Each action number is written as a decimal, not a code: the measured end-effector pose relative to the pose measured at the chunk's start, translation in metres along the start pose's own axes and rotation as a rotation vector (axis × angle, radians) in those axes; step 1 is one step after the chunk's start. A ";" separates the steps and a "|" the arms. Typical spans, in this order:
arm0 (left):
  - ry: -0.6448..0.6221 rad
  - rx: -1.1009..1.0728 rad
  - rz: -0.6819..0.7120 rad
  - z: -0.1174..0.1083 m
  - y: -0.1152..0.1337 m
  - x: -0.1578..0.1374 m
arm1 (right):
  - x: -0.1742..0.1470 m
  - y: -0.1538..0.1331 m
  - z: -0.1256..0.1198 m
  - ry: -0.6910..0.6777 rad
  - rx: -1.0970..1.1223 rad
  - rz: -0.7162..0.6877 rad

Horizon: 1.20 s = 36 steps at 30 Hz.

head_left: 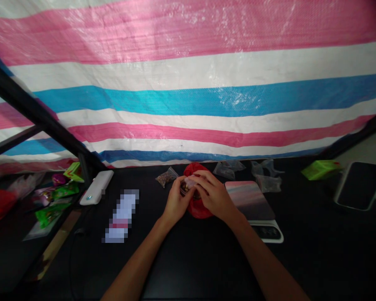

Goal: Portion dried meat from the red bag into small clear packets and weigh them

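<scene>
Both my hands meet over a red plastic bag at the middle of the black table. My left hand is closed round a small clear bag with dark bits in it. The fingers of my right hand pinch the top of that same bag. My fingers partly hide the bag and its contents. Just left of my hands lies a clear zip bag of brown grains. A flat kitchen scale with a white edge is beside my right wrist.
Empty clear bags lie behind the scale. Farther right are a green packet and a propped phone. A white power bank and a blurred-out flat item lie left. Colourful packets sit beyond a black frame bar.
</scene>
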<state>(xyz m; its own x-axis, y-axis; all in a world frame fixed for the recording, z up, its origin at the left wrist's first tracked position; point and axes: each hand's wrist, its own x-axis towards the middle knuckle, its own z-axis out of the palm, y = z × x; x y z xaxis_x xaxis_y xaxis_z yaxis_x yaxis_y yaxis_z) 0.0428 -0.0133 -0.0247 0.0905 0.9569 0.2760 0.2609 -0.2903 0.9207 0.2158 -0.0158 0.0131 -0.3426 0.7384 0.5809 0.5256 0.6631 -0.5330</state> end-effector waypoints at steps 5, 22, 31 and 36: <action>0.071 0.017 0.015 -0.002 0.000 0.001 | 0.003 0.003 -0.006 0.066 0.005 0.142; 0.285 -0.153 0.214 -0.007 0.019 -0.006 | 0.000 0.009 -0.008 -0.143 0.059 0.210; 0.160 -0.290 0.068 -0.012 0.031 0.001 | 0.001 -0.021 0.014 -0.142 0.334 0.206; 0.104 -0.390 0.001 -0.011 0.028 0.002 | 0.001 -0.017 0.015 -0.154 0.197 0.138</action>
<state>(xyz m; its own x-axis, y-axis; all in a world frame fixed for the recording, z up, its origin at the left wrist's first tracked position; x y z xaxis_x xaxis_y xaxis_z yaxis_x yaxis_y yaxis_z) 0.0396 -0.0197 0.0049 -0.0128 0.9585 0.2847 -0.1248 -0.2841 0.9507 0.1955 -0.0246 0.0132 -0.4000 0.8234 0.4024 0.4188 0.5548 -0.7189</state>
